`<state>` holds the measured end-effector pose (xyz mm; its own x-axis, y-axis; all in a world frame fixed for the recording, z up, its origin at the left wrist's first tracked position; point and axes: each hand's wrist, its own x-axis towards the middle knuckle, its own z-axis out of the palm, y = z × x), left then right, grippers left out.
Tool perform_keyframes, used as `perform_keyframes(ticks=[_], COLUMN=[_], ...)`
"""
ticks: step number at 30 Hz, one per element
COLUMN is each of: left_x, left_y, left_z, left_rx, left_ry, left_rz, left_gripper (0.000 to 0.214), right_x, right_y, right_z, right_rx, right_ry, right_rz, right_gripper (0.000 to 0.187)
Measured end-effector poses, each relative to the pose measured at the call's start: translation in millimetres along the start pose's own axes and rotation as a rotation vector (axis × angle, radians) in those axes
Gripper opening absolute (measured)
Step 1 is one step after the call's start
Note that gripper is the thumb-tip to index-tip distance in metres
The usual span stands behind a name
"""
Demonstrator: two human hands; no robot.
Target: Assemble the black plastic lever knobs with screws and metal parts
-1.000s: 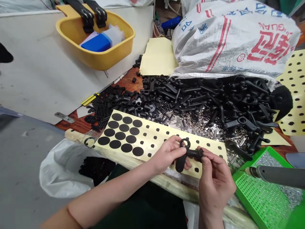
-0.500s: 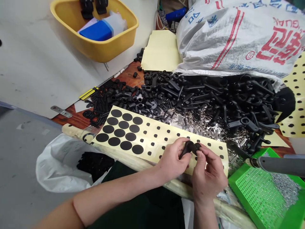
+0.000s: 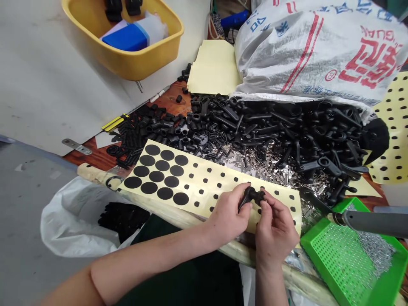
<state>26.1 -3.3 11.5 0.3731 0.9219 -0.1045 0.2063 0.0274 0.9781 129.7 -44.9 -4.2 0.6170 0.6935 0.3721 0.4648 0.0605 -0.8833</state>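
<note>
Turned from a second earlier, when its ring faced the camera, a black lever [image 3: 245,198] showed edge-on above the dotted yellow sheet [image 3: 227,182]. Beyond the sheet rose a white sack [image 3: 318,51]; a heap of black parts [image 3: 287,121] lay nearer it, a green basket [image 3: 341,259] to its right. Over its right half, the left hand [image 3: 229,212] gripped the lever, the right hand [image 3: 276,231] pinching a small black piece [image 3: 260,196] beside its head. Fitting appeared under way; the next move seemingly called for straight alignment.
</note>
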Motion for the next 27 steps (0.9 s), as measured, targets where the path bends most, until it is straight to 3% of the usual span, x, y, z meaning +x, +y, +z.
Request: perform_keyframes(ticks=[9, 15, 27], left_x=[0, 1, -4], left_y=[5, 6, 11], left_z=[0.6, 4.9, 5.1], left_rx=[0.056, -0.071, -0.081], left_ry=[0.025, 0.034, 0.045], left_rz=[-0.033, -0.077, -0.032], left_gripper=[0.044, 0.045, 0.047], right_x=[0, 0, 0], right_y=[3, 4, -3], right_z=[0, 1, -1], right_rx=[0.003, -0.042, 0.075], right_ry=[-0.033, -0.017, -0.019], right_rz=[0.073, 0.115, 0.176], right_gripper=[0.018, 0.021, 0.022])
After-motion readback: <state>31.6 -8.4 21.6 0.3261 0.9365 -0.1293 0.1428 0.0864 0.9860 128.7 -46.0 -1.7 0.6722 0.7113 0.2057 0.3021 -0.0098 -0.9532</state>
